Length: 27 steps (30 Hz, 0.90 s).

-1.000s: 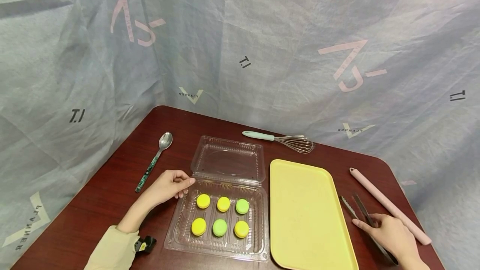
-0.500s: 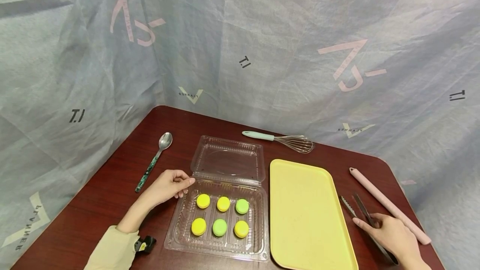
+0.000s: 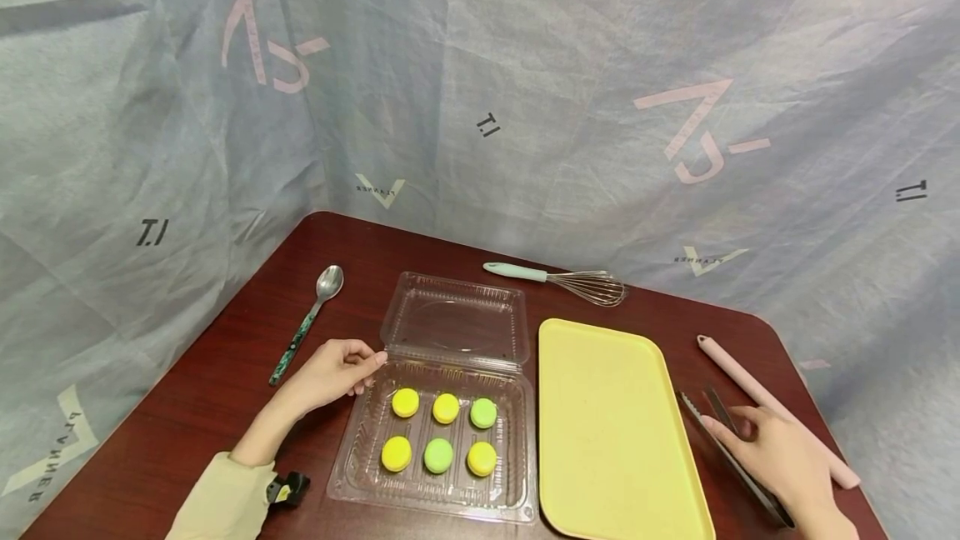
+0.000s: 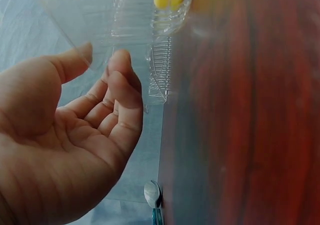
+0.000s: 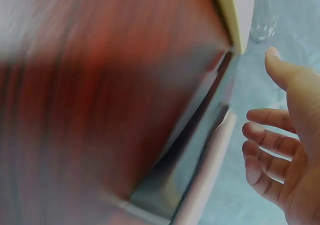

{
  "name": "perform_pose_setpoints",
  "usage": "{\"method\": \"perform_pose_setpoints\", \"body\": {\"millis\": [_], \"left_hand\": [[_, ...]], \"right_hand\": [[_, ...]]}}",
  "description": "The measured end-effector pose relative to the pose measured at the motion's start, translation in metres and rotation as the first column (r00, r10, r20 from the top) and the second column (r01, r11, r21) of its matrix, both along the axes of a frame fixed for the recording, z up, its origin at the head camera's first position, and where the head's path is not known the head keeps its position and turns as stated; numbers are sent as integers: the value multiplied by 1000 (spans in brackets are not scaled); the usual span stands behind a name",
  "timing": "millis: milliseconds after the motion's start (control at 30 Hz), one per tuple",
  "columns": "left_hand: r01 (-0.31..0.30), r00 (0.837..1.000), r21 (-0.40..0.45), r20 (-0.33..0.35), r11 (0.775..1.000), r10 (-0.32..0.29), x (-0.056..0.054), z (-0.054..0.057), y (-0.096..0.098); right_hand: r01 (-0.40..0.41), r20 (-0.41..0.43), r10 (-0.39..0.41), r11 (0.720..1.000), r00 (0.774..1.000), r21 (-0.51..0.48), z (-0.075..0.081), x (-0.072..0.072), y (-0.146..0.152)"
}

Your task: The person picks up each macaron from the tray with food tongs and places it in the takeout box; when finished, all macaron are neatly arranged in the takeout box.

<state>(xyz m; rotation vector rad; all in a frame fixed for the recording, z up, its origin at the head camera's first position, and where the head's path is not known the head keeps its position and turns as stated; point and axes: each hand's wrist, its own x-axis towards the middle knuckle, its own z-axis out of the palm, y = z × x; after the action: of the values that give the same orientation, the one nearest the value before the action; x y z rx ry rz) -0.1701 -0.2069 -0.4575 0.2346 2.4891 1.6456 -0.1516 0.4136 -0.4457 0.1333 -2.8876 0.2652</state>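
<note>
Thumb and forefinger of my left hand [image 3: 339,373] pinch the left edge of a clear plastic clamshell box [image 3: 352,486] near its hinge. The left wrist view shows the edge of the clear box [image 4: 107,15] between those fingers. The lid [image 3: 457,319] is folded back flat. Inside sit several macarons, yellow [image 3: 397,453] and green [image 3: 438,455], in two rows. My right hand [image 3: 780,448] is over metal tongs [image 3: 738,469] lying on the table. In the right wrist view, its fingers [image 5: 265,135] are loosely bent and apart from the tongs [image 5: 195,120].
A yellow tray [image 3: 615,432] lies between the box and the tongs. A pink rolling pin [image 3: 738,373] lies at the far right, partly behind my right hand. A whisk [image 3: 555,275] is at the back, and a spoon [image 3: 303,327] lies to the left.
My right hand has let go of the tongs and risen slightly off them; the tongs now lie on the table. My left hand and the box have stayed in place.
</note>
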Motion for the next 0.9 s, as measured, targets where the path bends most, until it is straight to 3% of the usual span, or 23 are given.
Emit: {"method": "perform_pose_setpoints", "body": {"millis": [200, 367, 667, 900], "left_hand": [[-35, 999, -28, 8, 999, 35, -1, 2, -1], [-38, 999, -19, -18, 999, 38, -1, 5, -2], [-70, 997, -3, -45, 998, 70, -5, 8, -7], [-104, 994, -53, -49, 993, 101, -20, 15, -10]], "right_hand": [[-96, -154, 98, 995, 983, 20, 8, -5, -25], [-126, -192, 129, 992, 973, 32, 14, -11, -43], [-161, -119, 158, 987, 980, -20, 24, -24, -87], [-205, -37, 203, 974, 979, -96, 30, -41, -122]]}}
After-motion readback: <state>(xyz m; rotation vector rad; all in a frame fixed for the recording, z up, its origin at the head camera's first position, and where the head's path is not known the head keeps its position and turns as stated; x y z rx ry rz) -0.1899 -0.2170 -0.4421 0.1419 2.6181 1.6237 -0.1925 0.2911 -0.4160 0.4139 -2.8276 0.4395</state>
